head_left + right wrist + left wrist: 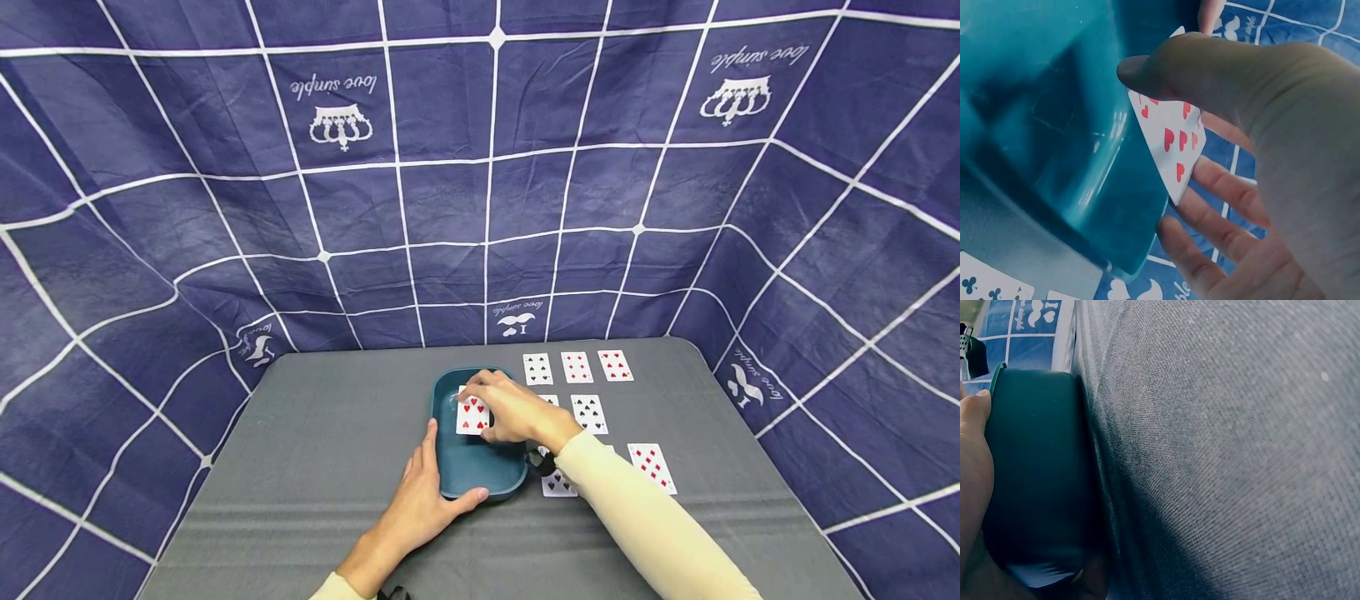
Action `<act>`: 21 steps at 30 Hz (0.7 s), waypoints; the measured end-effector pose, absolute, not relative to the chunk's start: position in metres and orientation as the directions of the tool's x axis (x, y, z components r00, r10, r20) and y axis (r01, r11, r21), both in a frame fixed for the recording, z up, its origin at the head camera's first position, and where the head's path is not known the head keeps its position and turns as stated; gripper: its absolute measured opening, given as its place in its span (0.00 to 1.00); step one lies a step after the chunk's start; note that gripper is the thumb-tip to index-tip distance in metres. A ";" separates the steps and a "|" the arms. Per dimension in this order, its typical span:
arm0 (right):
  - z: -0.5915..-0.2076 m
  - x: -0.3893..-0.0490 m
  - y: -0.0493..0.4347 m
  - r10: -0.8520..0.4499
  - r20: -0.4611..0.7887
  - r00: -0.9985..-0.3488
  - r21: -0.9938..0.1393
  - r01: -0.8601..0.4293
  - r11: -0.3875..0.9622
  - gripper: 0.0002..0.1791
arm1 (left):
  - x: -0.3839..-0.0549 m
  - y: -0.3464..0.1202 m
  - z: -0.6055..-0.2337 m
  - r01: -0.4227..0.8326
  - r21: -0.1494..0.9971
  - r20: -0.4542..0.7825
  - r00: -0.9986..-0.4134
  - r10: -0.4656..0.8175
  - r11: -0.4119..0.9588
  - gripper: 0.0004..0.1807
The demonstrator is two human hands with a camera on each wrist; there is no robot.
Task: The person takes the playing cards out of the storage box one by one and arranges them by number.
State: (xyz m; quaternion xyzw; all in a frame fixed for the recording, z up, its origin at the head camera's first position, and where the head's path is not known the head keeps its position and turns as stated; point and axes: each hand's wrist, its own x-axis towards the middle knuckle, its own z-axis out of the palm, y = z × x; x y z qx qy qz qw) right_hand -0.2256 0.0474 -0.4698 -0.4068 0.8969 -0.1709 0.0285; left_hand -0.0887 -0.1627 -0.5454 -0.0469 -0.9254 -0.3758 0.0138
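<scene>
A blue-green plastic tray [480,483] with rounded corners stands on the grey table. At its near left corner, my left hand [420,504] is spread, fingers along the left side and thumb on the front rim. The left wrist view shows the tray's outer wall [1035,475] beside that thumb. Over the tray, my right hand [513,408] holds a hearts playing card [472,419], its printed face showing. In the right wrist view the thumb lies across the card [1175,140], with several fingers behind and beside it.
Several face-up playing cards lie in rows right of the tray, among them a diamonds card [577,367], a hearts card [615,365] and a black-suit card [588,414]. The right sleeve [637,508] partly covers the nearer ones. Blue checked cloth [450,200] hangs around the table.
</scene>
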 end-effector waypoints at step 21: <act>-0.462 -0.223 0.078 -0.731 0.164 -0.662 -0.279 -0.742 0.610 0.37 | -0.088 -0.162 -0.544 0.089 0.691 0.055 -0.996 0.071 0.717 0.82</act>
